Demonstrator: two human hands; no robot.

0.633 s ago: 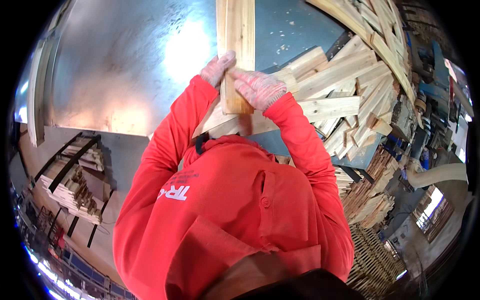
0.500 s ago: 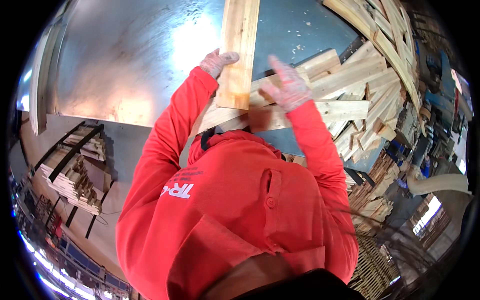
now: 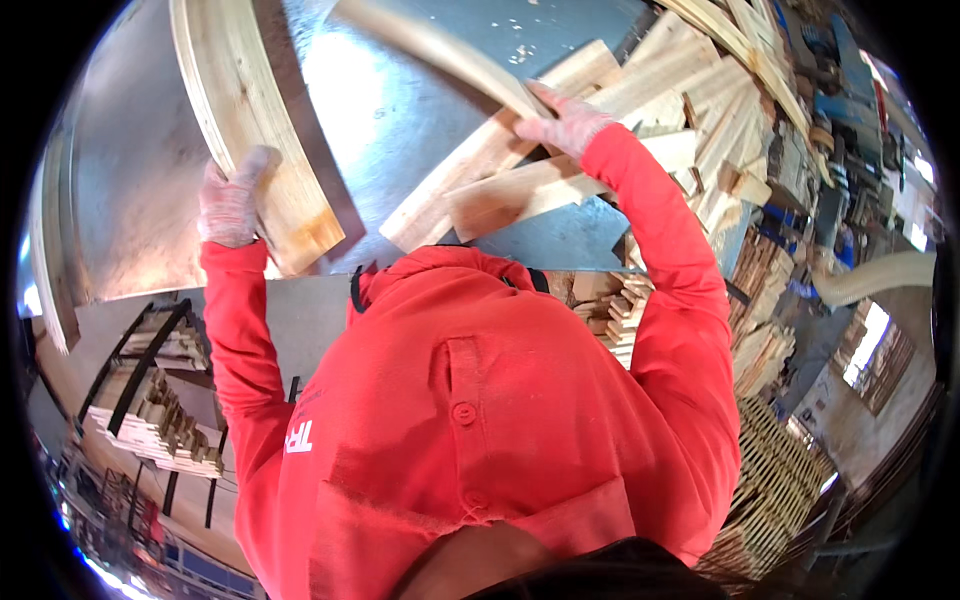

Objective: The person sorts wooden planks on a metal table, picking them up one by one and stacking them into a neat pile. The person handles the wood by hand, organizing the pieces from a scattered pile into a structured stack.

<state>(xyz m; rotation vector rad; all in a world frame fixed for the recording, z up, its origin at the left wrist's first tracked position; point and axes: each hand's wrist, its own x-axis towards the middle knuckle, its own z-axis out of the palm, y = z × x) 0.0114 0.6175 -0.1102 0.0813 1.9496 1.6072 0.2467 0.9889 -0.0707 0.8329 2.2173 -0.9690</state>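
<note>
My gloved left hand (image 3: 232, 200) grips the near end of a long wooden plank (image 3: 250, 110), its thumb over the top face. The plank tilts over the left part of the metal table, with an orange-brown stain at its near corner. In my gloved right hand (image 3: 566, 122) is the end of a narrower wooden board (image 3: 450, 55), blurred by motion and slanting away to the far left. Below the right hand, two loose boards lie crossed on the table: a long one (image 3: 430, 200) and a shorter one (image 3: 520, 198).
The blue-grey metal table (image 3: 420, 130) spreads ahead, its near edge in front of my body. A jumbled heap of boards (image 3: 690, 90) covers its right side. Stacked planks (image 3: 150, 400) stand on a rack at lower left. Another stack (image 3: 765, 490) sits at lower right.
My left hand has carried the plank to the left. The right hand, formerly spread with nothing in it, now holds a narrower board, lifted at an angle.
</note>
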